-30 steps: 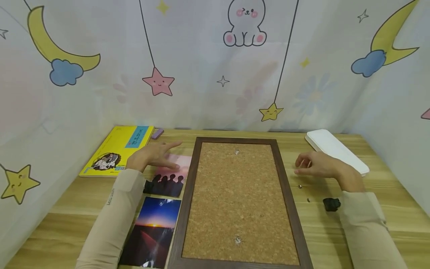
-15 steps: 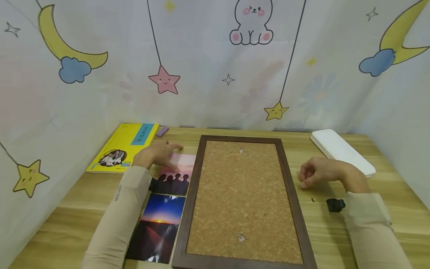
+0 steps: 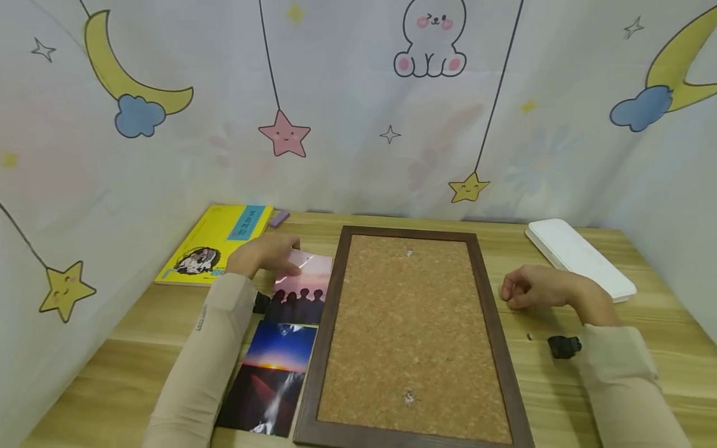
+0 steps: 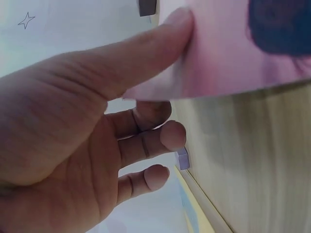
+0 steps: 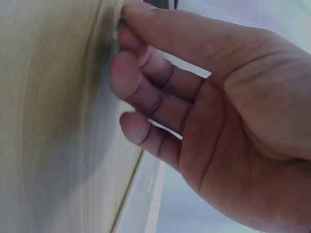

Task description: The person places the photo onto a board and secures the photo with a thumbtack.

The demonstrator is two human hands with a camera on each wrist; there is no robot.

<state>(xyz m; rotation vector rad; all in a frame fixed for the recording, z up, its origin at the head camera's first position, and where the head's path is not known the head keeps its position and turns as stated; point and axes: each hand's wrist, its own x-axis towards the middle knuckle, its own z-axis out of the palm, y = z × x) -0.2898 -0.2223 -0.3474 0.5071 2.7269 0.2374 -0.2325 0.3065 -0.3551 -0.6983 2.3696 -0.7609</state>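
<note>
My left hand [image 3: 269, 254] pinches the top left corner of a pink photo [image 3: 305, 274] with dark silhouettes. In the left wrist view the thumb lies on the face of the pink photo [image 4: 223, 58], and that edge is raised off the table. Below it on the table is a sunset photo [image 3: 274, 373]. A cork board [image 3: 414, 330] in a dark brown frame lies between my hands. Right of it, my right hand [image 3: 538, 287] pinches a small tack-like piece [image 5: 122, 21], mostly hidden by the fingertips. Another tiny dark piece [image 3: 529, 336] lies on the table nearby.
A yellow book [image 3: 207, 246] and a small purple block [image 3: 279, 218] lie at the back left. At the back right is a white case [image 3: 582, 258]. Two shiny marks show on the cork. A cartoon-print curtain [image 3: 358, 168] stands behind and beside the table.
My left hand has closed on the pink photo's corner and lifted it a little. My right hand came down on the small shiny piece and picked it up off the table.
</note>
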